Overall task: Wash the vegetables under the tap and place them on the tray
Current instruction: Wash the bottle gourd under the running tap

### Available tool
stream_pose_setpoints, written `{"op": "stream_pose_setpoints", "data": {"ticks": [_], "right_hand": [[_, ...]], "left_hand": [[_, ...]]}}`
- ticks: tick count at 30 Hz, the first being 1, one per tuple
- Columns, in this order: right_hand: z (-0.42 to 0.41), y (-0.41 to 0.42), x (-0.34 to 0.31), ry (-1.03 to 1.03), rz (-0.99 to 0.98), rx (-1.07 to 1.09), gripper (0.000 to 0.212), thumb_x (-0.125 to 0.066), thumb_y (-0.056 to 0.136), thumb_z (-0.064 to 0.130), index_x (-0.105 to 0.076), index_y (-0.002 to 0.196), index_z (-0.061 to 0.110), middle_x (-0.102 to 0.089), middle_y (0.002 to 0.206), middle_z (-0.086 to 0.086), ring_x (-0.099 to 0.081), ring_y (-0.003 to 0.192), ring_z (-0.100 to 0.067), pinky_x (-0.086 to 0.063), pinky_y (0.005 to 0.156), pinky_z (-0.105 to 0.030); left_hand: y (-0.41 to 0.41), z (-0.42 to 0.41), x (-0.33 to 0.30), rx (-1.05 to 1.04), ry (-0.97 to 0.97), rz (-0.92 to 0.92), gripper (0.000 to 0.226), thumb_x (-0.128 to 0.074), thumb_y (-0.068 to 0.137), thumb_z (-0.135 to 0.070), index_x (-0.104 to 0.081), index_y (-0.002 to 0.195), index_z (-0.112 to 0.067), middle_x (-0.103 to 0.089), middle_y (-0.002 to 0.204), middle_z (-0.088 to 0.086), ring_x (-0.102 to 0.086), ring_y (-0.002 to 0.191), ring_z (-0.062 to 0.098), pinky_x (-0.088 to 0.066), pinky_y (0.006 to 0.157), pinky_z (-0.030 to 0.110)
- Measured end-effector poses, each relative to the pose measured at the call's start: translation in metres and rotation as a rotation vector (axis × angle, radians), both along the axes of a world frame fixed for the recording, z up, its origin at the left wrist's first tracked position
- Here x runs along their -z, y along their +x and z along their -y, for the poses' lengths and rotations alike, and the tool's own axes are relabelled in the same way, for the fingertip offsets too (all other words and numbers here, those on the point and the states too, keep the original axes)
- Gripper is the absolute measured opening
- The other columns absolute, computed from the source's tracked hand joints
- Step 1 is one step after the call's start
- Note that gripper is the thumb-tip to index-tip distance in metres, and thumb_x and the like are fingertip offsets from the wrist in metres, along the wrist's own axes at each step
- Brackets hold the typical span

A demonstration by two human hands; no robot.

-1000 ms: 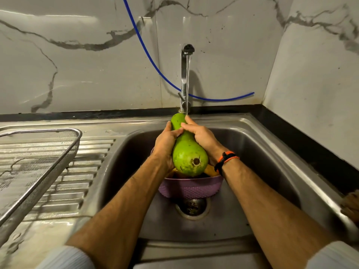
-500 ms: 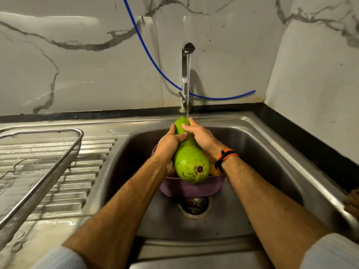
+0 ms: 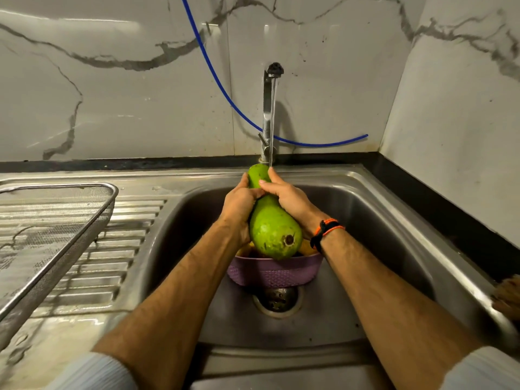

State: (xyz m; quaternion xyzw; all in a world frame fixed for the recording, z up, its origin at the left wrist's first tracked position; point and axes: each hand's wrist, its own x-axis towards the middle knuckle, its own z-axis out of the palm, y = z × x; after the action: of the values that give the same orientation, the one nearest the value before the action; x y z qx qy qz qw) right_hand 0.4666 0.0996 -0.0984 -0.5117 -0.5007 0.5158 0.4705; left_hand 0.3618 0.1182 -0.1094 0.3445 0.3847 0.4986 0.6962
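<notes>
A big green bottle gourd [image 3: 274, 229] is held tilted over the sink, its narrow end up under the running stream from the tap [image 3: 269, 108]. My left hand [image 3: 239, 204] grips its neck from the left, and my right hand [image 3: 289, 199] wraps the neck from the right, fingertips in the water. Beneath the gourd sits a purple perforated basket [image 3: 274, 273] with yellow-orange vegetables mostly hidden. The wire-mesh tray [image 3: 59, 243] rests on the draining board at the left and holds nothing.
The steel sink basin [image 3: 380, 249] has its drain [image 3: 277, 301] just in front of the basket. A blue hose [image 3: 225, 94] hangs along the marble wall behind the tap. A brownish object [image 3: 508, 298] lies on the sink's right rim.
Both hands have slid up the gourd's neck toward its tip under the stream. The gourd stays over the basket, nearly in place.
</notes>
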Motion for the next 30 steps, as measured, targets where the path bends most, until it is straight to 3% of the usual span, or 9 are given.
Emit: {"op": "stream_pose_setpoints", "data": {"ticks": [3, 7, 12, 16, 21, 25, 30], "right_hand": [[-0.002, -0.003, -0.001, -0.018, -0.007, -0.007, 0.068, -0.053, 0.099, 0.029, -0.016, 0.156, 0.027, -0.028, 0.159, -0.003, -0.041, 0.138, -0.023, -0.039, 0.112, -0.040], [-0.004, -0.003, -0.002, 0.024, 0.034, 0.056, 0.070, -0.053, 0.099, 0.030, -0.013, 0.157, 0.025, -0.023, 0.161, -0.002, -0.035, 0.142, -0.021, -0.032, 0.117, -0.042], [-0.001, -0.001, 0.000, -0.025, 0.009, 0.000, 0.067, -0.053, 0.099, 0.029, -0.017, 0.156, 0.027, -0.031, 0.158, -0.004, -0.045, 0.133, -0.022, -0.044, 0.105, -0.037], [-0.004, 0.000, -0.001, 0.012, 0.065, 0.057, 0.070, -0.052, 0.099, 0.032, -0.011, 0.156, 0.031, -0.025, 0.160, -0.006, -0.038, 0.139, -0.025, -0.037, 0.113, -0.044], [-0.002, -0.002, 0.001, -0.030, 0.022, -0.020, 0.069, -0.053, 0.099, 0.033, -0.014, 0.156, 0.031, -0.028, 0.159, -0.004, -0.043, 0.136, -0.025, -0.040, 0.111, -0.046], [-0.002, 0.000, -0.003, 0.004, 0.030, 0.059, 0.071, -0.052, 0.100, 0.030, -0.009, 0.156, 0.034, -0.027, 0.159, -0.006, -0.042, 0.136, -0.027, -0.041, 0.110, -0.046], [-0.002, -0.002, 0.000, -0.009, 0.087, 0.002, 0.071, -0.056, 0.097, 0.032, -0.015, 0.156, 0.032, -0.029, 0.159, -0.004, -0.043, 0.135, -0.024, -0.040, 0.111, -0.043]], "left_hand": [[-0.002, 0.006, 0.003, 0.029, -0.004, -0.049, 0.070, -0.055, 0.096, -0.005, -0.030, 0.155, -0.033, -0.058, 0.138, 0.012, -0.065, 0.111, 0.034, -0.058, 0.081, 0.049], [0.003, 0.008, 0.001, 0.034, 0.008, -0.020, 0.070, -0.058, 0.093, -0.002, -0.035, 0.154, -0.029, -0.060, 0.137, 0.012, -0.065, 0.113, 0.034, -0.056, 0.088, 0.052], [0.003, 0.011, 0.000, 0.015, -0.008, -0.040, 0.073, -0.056, 0.096, -0.001, -0.028, 0.155, -0.032, -0.059, 0.137, 0.013, -0.065, 0.110, 0.034, -0.058, 0.079, 0.048], [0.005, 0.012, -0.001, 0.035, -0.003, -0.018, 0.073, -0.056, 0.094, 0.002, -0.032, 0.154, -0.031, -0.059, 0.137, 0.014, -0.063, 0.115, 0.036, -0.054, 0.090, 0.055], [0.001, 0.012, -0.002, 0.010, -0.002, -0.034, 0.075, -0.055, 0.095, 0.001, -0.026, 0.156, -0.032, -0.057, 0.138, 0.014, -0.064, 0.111, 0.035, -0.057, 0.082, 0.050], [0.006, 0.014, 0.000, 0.068, 0.003, -0.025, 0.072, -0.056, 0.093, 0.002, -0.035, 0.153, -0.032, -0.058, 0.138, 0.016, -0.063, 0.116, 0.038, -0.052, 0.093, 0.059], [0.002, 0.009, -0.002, -0.005, 0.006, -0.016, 0.074, -0.055, 0.092, 0.004, -0.034, 0.154, -0.031, -0.061, 0.134, 0.014, -0.064, 0.112, 0.035, -0.056, 0.086, 0.052]]}}
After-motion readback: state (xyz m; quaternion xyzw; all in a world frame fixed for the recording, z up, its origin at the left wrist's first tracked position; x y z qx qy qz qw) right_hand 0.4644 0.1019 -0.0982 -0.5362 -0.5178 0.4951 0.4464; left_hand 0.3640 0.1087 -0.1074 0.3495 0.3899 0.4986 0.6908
